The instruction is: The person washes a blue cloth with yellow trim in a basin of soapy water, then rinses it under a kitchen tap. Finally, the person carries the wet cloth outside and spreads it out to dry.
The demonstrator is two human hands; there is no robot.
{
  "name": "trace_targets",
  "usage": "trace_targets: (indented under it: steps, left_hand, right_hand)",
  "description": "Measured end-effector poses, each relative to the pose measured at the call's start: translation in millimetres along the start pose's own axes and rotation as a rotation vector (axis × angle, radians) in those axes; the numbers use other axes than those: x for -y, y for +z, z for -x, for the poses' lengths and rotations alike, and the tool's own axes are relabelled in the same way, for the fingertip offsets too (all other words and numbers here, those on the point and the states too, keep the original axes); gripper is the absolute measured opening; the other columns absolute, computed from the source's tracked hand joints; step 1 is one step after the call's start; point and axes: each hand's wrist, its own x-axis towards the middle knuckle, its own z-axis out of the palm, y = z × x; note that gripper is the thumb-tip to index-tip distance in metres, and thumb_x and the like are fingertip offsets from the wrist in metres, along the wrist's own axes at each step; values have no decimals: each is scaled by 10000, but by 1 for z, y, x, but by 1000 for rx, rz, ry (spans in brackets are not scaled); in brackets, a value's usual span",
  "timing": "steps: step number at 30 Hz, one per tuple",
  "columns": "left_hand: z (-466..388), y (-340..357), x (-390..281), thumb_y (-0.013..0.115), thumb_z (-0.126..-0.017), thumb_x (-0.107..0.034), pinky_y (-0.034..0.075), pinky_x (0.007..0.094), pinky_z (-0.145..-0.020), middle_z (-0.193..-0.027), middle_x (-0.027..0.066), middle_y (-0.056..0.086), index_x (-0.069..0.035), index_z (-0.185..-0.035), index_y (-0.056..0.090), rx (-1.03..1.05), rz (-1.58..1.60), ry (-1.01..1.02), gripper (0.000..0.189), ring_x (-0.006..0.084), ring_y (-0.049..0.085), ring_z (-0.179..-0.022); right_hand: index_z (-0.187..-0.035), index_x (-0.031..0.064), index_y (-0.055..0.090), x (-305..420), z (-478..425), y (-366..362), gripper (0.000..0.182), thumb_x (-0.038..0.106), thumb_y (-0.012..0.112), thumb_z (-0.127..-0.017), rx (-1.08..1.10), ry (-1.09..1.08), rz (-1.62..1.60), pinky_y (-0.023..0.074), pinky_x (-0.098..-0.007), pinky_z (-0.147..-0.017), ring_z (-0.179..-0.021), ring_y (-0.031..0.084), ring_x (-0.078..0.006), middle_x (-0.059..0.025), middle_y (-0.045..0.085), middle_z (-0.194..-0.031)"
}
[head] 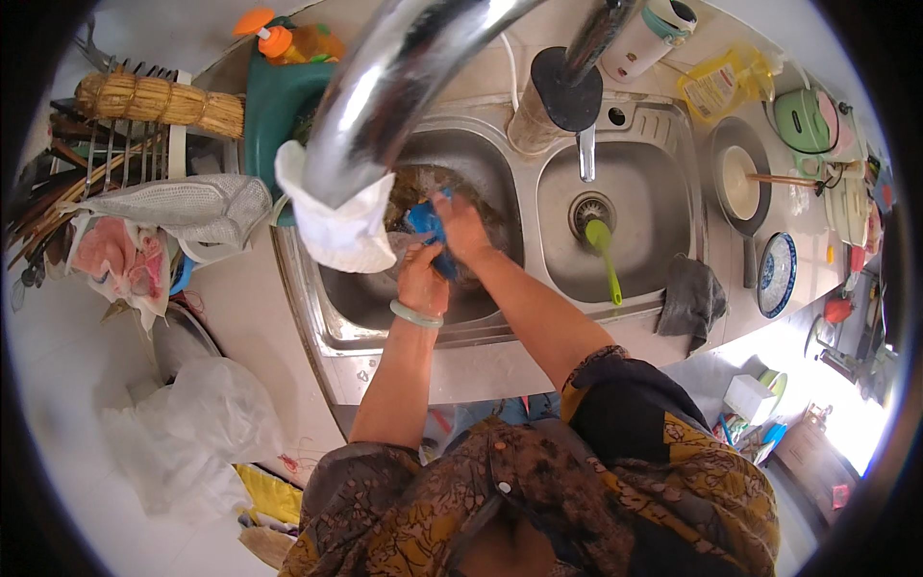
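Over the left basin of a stainless-steel double sink (346, 299), my left hand (424, 283) grips the lower part of a blue item (427, 220), perhaps a cloth or sponge. A pale bangle (416, 314) circles that wrist. My right hand (461, 227), blurred by motion, lies on the blue item's right side; its fingertips are not clear. Below the hands the basin holds water and something brownish that I cannot make out. A thick chrome faucet pipe (389, 94) with a white cloth cover (346, 223) at its end hangs over the basin's left part and hides some of it.
In the right basin, a green-handled brush or spoon (603, 252) rests by the drain. A grey rag (691, 299) drapes over the sink's right edge. Farther right are a frying pan (757, 166) and a patterned plate (777, 275). A cutlery rack (137, 155) and a green tub (270, 108) stand left.
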Motion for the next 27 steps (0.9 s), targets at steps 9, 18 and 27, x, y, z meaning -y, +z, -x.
trace_targets:
  steps: [9, 18, 27]
  left_hand:
    - [-6, -44, -18, 491, -825, 32, 487, 522, -887, -1218, 104, 549, -74, -1245, 464, -252, -5, 66, 434, 291, 548, -1117]
    - [0, 10, -16, 350, -924, -535, 303, 632, -1006, -1299, 148, 469, -172, -1321, 426, -25, 203, -126, 543, 391, 426, -1215]
    - [11, 17, -47, 499, -904, -456, 413, 500, -1006, -1251, 206, 498, -12, -1294, 411, 259, -321, -14, 597, 377, 523, -1108]
  right_hand:
    - [-993, 30, 630, 41, -24, -39, 288, 296, 535, -936, -49, 275, -635, 467, -311, -693, -735, 550, -146, -56, 623, -866]
    - [-950, 20, 592, 47, 41, -8, 313, 326, 536, -913, 304, 17, -130, 482, -382, -634, -718, 655, -269, -181, 621, -744]
    - [-930, 3, 602, 71, 138, -20, 126, 88, 584, -839, 314, -524, -71, 427, -411, -798, -865, 566, -341, -150, 616, -956]
